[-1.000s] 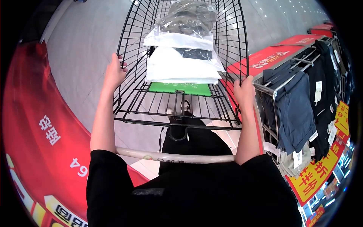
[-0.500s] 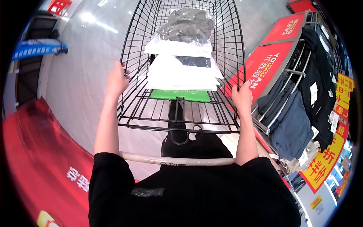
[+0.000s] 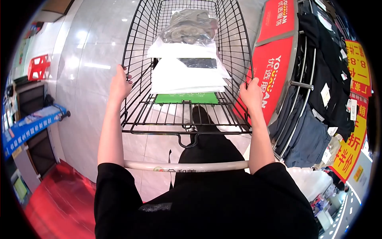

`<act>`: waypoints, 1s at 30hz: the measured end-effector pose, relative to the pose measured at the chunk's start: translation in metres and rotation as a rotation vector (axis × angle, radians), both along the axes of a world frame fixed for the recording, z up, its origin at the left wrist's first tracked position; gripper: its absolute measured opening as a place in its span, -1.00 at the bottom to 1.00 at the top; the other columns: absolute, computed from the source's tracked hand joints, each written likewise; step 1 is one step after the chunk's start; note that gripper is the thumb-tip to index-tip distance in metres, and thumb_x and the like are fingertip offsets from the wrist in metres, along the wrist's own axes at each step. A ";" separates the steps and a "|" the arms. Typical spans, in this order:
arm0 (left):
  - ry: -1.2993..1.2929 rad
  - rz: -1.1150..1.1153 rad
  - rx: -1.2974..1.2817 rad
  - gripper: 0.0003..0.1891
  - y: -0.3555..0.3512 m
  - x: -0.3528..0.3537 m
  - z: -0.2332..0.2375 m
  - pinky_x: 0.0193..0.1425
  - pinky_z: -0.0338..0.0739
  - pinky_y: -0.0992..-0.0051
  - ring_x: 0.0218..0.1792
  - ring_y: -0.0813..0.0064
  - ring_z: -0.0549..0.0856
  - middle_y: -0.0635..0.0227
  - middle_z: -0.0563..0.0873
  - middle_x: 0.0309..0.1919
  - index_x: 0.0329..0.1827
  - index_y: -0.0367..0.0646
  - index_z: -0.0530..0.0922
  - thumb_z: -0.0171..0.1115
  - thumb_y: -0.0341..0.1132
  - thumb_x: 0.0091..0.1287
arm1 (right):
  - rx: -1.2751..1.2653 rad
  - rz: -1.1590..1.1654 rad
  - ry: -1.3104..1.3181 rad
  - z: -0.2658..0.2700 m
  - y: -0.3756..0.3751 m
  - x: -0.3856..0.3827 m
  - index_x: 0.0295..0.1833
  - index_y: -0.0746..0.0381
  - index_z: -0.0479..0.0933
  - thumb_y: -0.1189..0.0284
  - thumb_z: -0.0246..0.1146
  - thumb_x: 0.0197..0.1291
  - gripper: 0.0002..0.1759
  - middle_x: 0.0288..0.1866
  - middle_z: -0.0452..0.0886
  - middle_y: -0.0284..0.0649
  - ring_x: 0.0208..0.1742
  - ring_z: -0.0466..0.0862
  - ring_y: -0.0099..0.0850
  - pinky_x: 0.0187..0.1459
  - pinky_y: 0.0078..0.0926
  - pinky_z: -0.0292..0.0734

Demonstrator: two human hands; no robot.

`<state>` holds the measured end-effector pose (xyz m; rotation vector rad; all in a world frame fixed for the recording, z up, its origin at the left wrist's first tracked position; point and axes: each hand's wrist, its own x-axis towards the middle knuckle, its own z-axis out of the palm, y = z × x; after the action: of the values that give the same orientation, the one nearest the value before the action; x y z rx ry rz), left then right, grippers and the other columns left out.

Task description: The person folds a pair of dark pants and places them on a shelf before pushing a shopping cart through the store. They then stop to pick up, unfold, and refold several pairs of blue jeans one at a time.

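A black wire shopping cart (image 3: 187, 132) stands in front of me. My left hand (image 3: 120, 83) is closed around the left side of its basket, and my right hand (image 3: 252, 95) grips the opposite side. My forearms pass over the pale push handle (image 3: 223, 166), which lies close to my body. Inside the basket, clear plastic bags of grey-brown cloth (image 3: 191, 26) sit at the far end. Nearer to me is a stack of white flat packages (image 3: 171, 75) with a dark patch on top. A green panel (image 3: 185, 98) shows at the near edge of the stack.
Close on the right runs a clothes rack with red sign boards (image 3: 274, 59), dark trousers (image 3: 306, 135) and yellow sale signs (image 3: 352, 135). To the left are a red stool (image 3: 38, 67), a blue banner barrier (image 3: 34, 127) and a red mat (image 3: 59, 199). Shiny tiles (image 3: 87, 44) cover the floor.
The surroundings have shifted as the cart advances: the red mat slid down, and the stool and blue barrier came further into view. Both hands keep their hold on the cart's sides.
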<state>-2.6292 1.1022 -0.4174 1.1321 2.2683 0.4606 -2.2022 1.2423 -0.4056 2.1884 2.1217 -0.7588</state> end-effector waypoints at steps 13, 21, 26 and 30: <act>0.004 0.041 0.041 -0.57 0.160 -0.048 -0.008 -0.23 0.65 0.29 -0.28 0.15 0.78 0.04 0.73 -0.29 0.13 -0.24 0.29 0.06 -0.70 0.19 | 0.025 0.001 0.033 -0.005 0.167 -0.038 -0.05 0.35 0.30 0.30 0.23 0.27 -0.62 -0.25 0.68 0.19 -0.14 0.69 0.20 -0.05 0.11 0.56; -0.007 0.003 0.054 -0.58 0.266 -0.079 -0.008 -0.20 0.67 0.28 -0.25 0.10 0.78 -0.01 0.73 -0.27 0.11 -0.26 0.29 0.06 -0.69 0.19 | 0.081 0.000 0.038 -0.010 0.261 -0.066 -0.07 0.36 0.29 0.31 0.26 0.27 -0.62 -0.27 0.68 0.22 -0.17 0.69 0.24 -0.07 0.14 0.58; 0.082 -0.100 0.053 -0.58 0.349 -0.095 -0.032 -0.18 0.64 0.19 -0.20 0.00 0.78 0.04 0.76 -0.31 0.07 -0.26 0.33 0.17 -0.63 0.13 | 0.095 -0.021 0.024 -0.029 0.332 -0.072 -0.08 0.38 0.29 0.32 0.27 0.25 -0.60 -0.29 0.66 0.28 -0.17 0.69 0.25 -0.06 0.14 0.59; 0.132 -0.178 0.107 -0.58 0.434 -0.123 -0.075 -0.10 0.57 0.03 -0.21 -0.15 0.73 -0.01 0.74 -0.36 0.00 -0.28 0.32 0.21 -0.61 0.06 | 0.176 0.018 0.047 -0.063 0.405 -0.073 -0.04 0.40 0.29 0.30 0.29 0.20 -0.55 -0.27 0.65 0.31 -0.11 0.68 0.27 0.00 0.15 0.56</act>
<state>-2.7517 1.5360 -0.4922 1.4428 2.2496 0.4527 -2.2757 1.6468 -0.4682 2.2511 2.3113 -0.6518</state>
